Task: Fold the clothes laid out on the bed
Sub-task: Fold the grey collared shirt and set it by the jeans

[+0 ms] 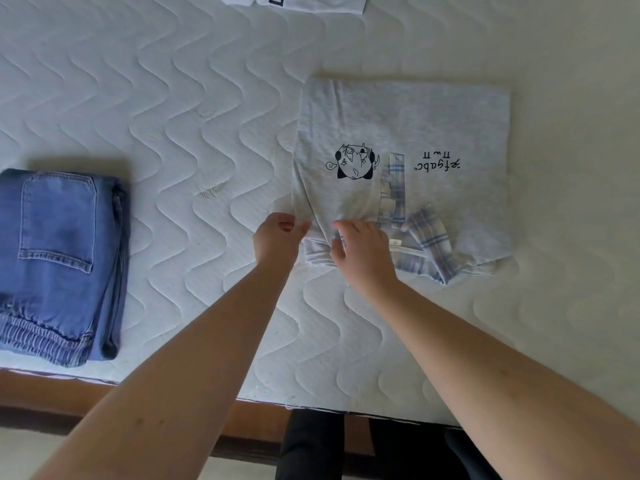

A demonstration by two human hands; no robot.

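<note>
The grey T-shirt (408, 133) lies flat on the right half of the bed (173, 116), its collar end toward the near edge, with a black cartoon print and a line of lettering facing up and a plaid collar (429, 237) and placket showing at its near side. Its left side is folded inward in a long crease. At the near-left corner, the left hand (277, 239) pinches the edge of the grey fabric between thumb and curled fingers. Just beside it the right hand (363, 252) rests on the near-left part of the collar, its fingers bent over the cloth; whether they grip it or only press it I cannot tell. Well apart, at the bed's left near edge, folded blue jeans (59, 258) sit in a neat stack, back pocket up. At the far edge a white garment (311, 1) is partly in view. A brown wooden bed frame (259, 414) runs below the quilted mattress.
</note>
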